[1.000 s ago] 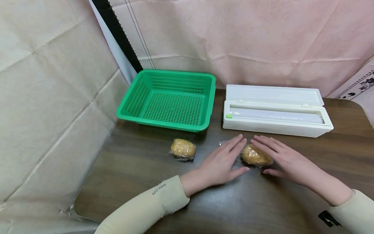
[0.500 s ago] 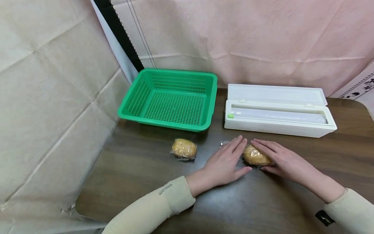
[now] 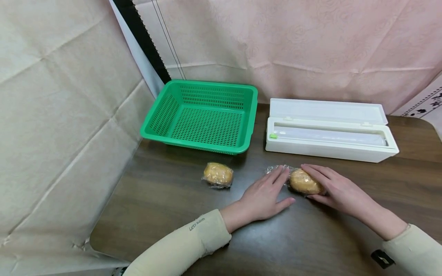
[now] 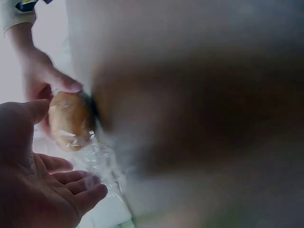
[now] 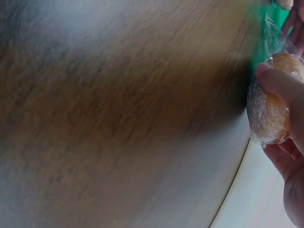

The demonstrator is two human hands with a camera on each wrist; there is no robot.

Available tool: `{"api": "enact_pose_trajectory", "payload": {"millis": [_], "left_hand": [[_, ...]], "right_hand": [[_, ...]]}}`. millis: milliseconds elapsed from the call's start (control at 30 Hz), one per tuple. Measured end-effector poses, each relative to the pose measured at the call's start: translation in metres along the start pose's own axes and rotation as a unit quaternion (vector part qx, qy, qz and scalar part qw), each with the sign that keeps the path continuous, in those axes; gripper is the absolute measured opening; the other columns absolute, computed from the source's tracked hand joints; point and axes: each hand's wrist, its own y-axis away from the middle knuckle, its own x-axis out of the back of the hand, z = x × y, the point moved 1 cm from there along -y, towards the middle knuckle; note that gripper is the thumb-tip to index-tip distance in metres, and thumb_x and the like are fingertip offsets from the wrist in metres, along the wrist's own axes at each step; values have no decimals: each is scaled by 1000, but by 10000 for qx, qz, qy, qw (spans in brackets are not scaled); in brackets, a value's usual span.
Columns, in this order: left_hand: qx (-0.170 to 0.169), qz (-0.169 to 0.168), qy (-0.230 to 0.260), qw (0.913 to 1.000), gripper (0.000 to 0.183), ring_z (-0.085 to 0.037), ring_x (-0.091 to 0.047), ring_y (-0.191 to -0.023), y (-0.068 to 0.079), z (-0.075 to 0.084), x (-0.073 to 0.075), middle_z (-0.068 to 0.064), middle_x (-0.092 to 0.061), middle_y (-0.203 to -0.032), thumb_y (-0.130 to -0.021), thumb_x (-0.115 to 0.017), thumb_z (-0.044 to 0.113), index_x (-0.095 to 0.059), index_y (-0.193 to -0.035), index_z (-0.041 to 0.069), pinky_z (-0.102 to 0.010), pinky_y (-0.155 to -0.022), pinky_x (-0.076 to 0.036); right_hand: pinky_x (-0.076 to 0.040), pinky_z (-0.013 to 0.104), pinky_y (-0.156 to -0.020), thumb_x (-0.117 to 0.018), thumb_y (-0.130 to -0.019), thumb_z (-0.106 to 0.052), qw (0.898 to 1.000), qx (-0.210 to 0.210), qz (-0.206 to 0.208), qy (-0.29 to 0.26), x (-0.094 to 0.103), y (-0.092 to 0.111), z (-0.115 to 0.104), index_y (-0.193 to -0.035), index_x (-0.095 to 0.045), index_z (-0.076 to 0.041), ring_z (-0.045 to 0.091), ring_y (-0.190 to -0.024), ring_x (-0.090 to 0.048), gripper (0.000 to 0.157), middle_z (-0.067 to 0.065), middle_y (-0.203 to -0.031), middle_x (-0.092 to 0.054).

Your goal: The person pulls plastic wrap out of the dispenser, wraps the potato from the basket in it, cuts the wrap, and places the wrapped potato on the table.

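Note:
A golden-brown bread roll (image 3: 305, 181), partly covered in clear plastic wrap, lies on the table in front of my right hand (image 3: 336, 189). That hand holds it from the right, thumb on the near side and fingers over the far side, as the right wrist view also shows. Loose film (image 3: 276, 169) trails leftward from the roll. My left hand (image 3: 264, 197) lies beside it with fingers extended over this film; in the left wrist view the fingertips (image 4: 97, 190) touch the film. Further left sits another wrapped bread roll (image 3: 218, 174).
Behind the rolls stand a green plastic basket (image 3: 193, 143) and a white cling film dispenser (image 3: 324, 150) with its lid raised and a film roll inside. The brown wooden table (image 3: 145, 214) ends at a rounded left corner, against pale cloth.
My right hand has closed in on the bread roll and now grips it. The left fingers have drawn slightly back, showing more film beyond them.

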Motion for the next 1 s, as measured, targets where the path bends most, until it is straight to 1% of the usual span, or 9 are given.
{"api": "enact_pose_trajectory", "payload": {"millis": [100,167,233,333,400,500,633,767,1000], "left_hand": [[-46,-226,93,9997,76,-22,-25,-144,-1,-2,-5,-9,-19,-159,-97,-36,58,-17,-155,12,-36,-111,-32],[-10,-253,334,9991,75,-21,-23,-145,-1,-3,-4,-7,-18,-160,-97,-34,58,-16,-155,14,-37,-111,-32],[95,-121,692,9975,74,-20,-24,-145,0,-5,1,-5,-18,-160,-98,-34,58,-16,-155,16,-38,-111,-33],[211,288,1215,9919,70,-17,-24,-144,1,-4,13,0,-18,-160,-98,-35,56,-18,-155,18,-38,-111,-31],[216,474,1460,9879,68,-14,-20,-145,-1,0,22,3,-16,-160,-99,-34,55,-18,-155,18,-37,-113,-28],[250,451,1656,9848,69,-10,-11,-146,-8,10,26,5,-9,-161,-100,-28,56,-14,-155,17,-35,-116,-23],[675,91,1934,9787,73,-12,-5,-147,-19,22,17,1,-3,-161,-99,-21,60,-8,-155,14,-36,-117,-19],[1130,-47,2241,9680,74,-16,-8,-148,-26,26,4,-2,-5,-162,-99,-21,60,-9,-155,13,-37,-117,-20],[1318,18,2970,9457,73,-15,-6,-148,-28,27,-8,1,-4,-162,-99,-25,59,-11,-155,16,-40,-117,-19]], "right_hand": [[-50,44,-84,-33,-91,-67,10000,-79,-3,-16,0,0,0,-142,-46,-6,26,-112,-56,80,13,-130,-54],[-50,44,-84,-33,-91,-67,9999,-117,-2,-30,-1,1,0,-142,-46,-6,26,-111,-56,81,13,-130,-54],[-50,44,-84,-33,-91,-67,9999,-138,5,-23,-1,1,-1,-142,-46,-6,27,-111,-56,81,13,-129,-55],[-50,45,-84,-34,-91,-67,9999,-148,62,-36,-1,1,-1,-142,-46,-6,27,-111,-56,81,13,-128,-55],[-48,43,-86,-34,-91,-67,9998,-170,130,-49,0,1,-1,-142,-46,-6,27,-111,-57,80,13,-128,-56],[-45,37,-90,-36,-91,-67,9994,-213,248,-116,0,2,-1,-141,-47,-6,26,-111,-57,80,12,-127,-57],[-43,32,-91,-37,-90,-66,9991,-263,297,-177,-1,2,-1,-141,-47,-6,26,-112,-56,80,11,-127,-56],[-45,36,-88,-38,-91,-65,9988,-264,314,-260,-4,2,-2,-141,-47,-5,25,-112,-56,79,10,-126,-56],[-45,35,-85,-41,-90,-65,9977,-362,407,-398,-5,2,-3,-140,-47,-4,23,-108,-57,79,10,-124,-57]]}}
